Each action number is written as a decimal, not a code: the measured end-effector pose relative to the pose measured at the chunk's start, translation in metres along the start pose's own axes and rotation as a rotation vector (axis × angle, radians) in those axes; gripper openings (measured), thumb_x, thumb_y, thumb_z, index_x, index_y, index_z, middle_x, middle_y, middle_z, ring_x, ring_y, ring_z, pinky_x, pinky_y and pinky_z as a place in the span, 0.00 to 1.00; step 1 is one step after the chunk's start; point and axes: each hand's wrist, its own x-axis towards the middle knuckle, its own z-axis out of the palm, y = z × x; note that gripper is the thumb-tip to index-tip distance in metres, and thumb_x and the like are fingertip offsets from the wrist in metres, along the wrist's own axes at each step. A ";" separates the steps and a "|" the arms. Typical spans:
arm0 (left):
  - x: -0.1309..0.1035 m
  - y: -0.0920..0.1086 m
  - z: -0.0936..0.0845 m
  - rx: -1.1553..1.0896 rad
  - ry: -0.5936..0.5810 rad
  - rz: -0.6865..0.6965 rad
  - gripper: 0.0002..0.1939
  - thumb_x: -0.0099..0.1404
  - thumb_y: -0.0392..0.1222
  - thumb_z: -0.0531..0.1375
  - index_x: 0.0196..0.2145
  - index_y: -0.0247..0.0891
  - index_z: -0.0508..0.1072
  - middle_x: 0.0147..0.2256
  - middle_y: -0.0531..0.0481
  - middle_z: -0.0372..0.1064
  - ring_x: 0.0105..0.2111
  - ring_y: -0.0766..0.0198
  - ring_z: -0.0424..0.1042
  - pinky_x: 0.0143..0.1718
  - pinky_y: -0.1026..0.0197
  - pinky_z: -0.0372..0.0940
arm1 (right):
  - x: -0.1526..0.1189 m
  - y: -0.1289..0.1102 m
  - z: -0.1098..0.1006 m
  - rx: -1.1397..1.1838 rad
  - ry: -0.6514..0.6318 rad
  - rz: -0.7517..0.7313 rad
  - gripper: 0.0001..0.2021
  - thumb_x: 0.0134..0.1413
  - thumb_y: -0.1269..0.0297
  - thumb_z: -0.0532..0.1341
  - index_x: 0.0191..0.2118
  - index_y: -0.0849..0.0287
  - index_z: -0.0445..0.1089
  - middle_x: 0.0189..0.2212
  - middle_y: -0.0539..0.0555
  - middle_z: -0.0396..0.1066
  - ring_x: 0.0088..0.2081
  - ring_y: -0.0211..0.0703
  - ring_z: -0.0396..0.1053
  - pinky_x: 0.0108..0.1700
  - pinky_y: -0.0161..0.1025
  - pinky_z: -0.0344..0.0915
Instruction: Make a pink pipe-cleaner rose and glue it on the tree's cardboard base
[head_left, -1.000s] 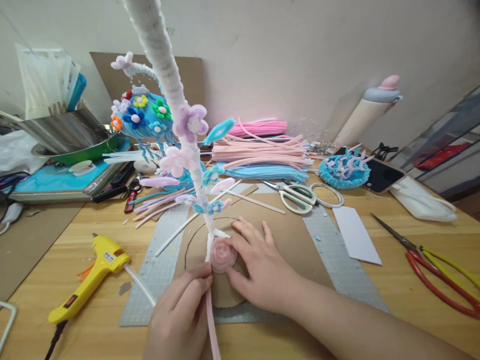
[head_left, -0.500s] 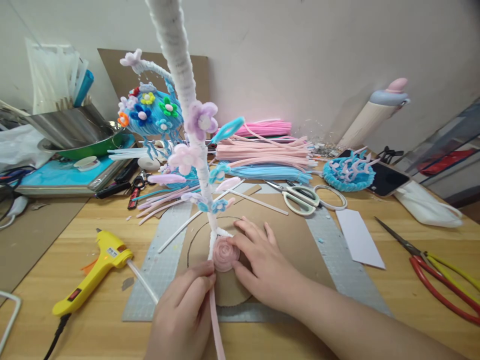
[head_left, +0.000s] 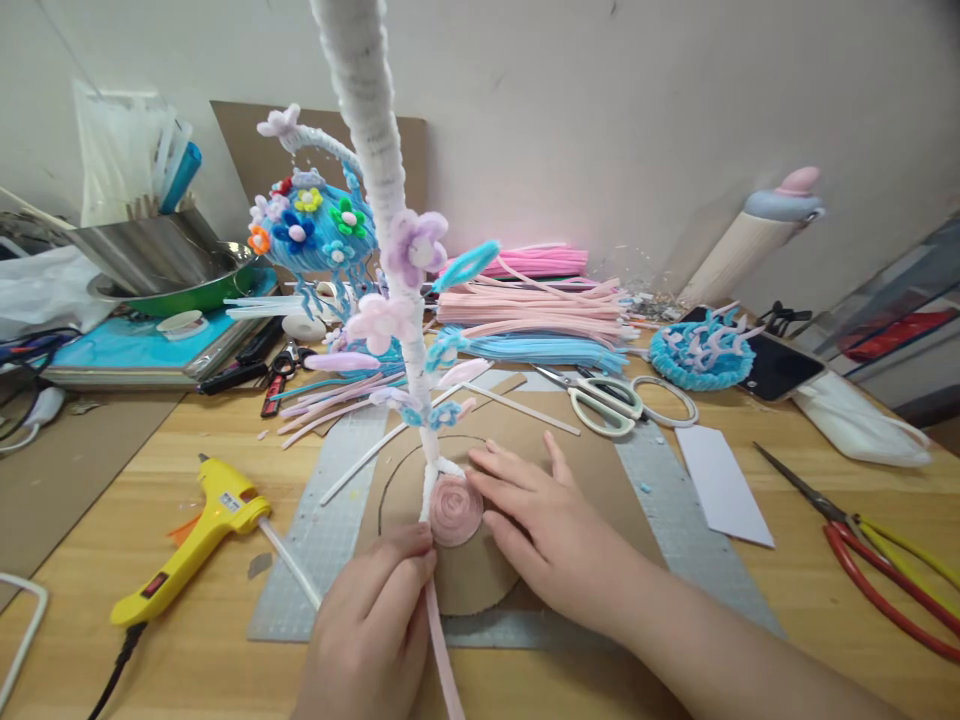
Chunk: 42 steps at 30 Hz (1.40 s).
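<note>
A flat coil of pale pink pipe cleaner [head_left: 456, 510] lies on the round cardboard base [head_left: 474, 582]. Its loose pink tail [head_left: 442, 650] runs toward me; my left hand [head_left: 375, 605] pinches this tail between thumb and fingers, left of and below the coil. My right hand [head_left: 551, 520] rests on the cardboard with fingers spread, its fingertips at the coil's right edge. Beside the coil, a tall white-wrapped stem [head_left: 386, 190] rises from the base, carrying fuzzy lilac, pink and blue flowers and leaves. Where it meets the base is partly behind my left fingers.
A yellow glue gun [head_left: 195, 540] lies left of the grey cutting mat [head_left: 292, 590]. Pale green-handled scissors [head_left: 604, 400] and red-and-yellow-handled shears [head_left: 855, 540] lie to the right. Pink pipe cleaner bundles [head_left: 525, 310] and a flowered blue ornament [head_left: 322, 225] stand behind.
My right fingers have eased slightly off the coil and spread more. The left hand keeps its pinch on the pink pipe cleaner. The whole view has shifted a little.
</note>
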 end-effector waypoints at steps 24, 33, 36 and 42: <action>-0.001 0.002 0.002 -0.042 0.022 -0.023 0.09 0.65 0.28 0.54 0.39 0.39 0.69 0.42 0.47 0.71 0.45 0.64 0.71 0.47 0.62 0.67 | -0.009 -0.011 0.002 -0.144 -0.023 -0.080 0.23 0.67 0.64 0.42 0.65 0.47 0.48 0.66 0.45 0.45 0.68 0.43 0.36 0.62 0.68 0.18; -0.003 0.002 0.003 -0.032 0.030 -0.031 0.09 0.65 0.28 0.53 0.40 0.39 0.68 0.42 0.48 0.71 0.44 0.65 0.71 0.47 0.64 0.66 | -0.013 -0.011 0.015 -0.152 -0.240 -0.239 0.34 0.64 0.56 0.52 0.68 0.52 0.32 0.68 0.49 0.31 0.68 0.45 0.30 0.63 0.63 0.16; -0.003 0.001 0.003 -0.042 0.028 -0.036 0.09 0.65 0.28 0.54 0.39 0.40 0.68 0.42 0.48 0.72 0.44 0.65 0.71 0.46 0.63 0.67 | -0.014 -0.012 0.016 -0.165 -0.246 -0.239 0.35 0.63 0.56 0.53 0.68 0.54 0.33 0.68 0.50 0.29 0.68 0.45 0.28 0.64 0.60 0.19; -0.003 0.000 0.004 -0.041 -0.006 -0.054 0.09 0.66 0.29 0.54 0.40 0.40 0.68 0.42 0.48 0.72 0.44 0.64 0.71 0.46 0.62 0.67 | -0.015 -0.010 0.016 -0.152 -0.215 -0.253 0.33 0.64 0.55 0.51 0.68 0.53 0.33 0.68 0.49 0.29 0.68 0.42 0.27 0.66 0.57 0.20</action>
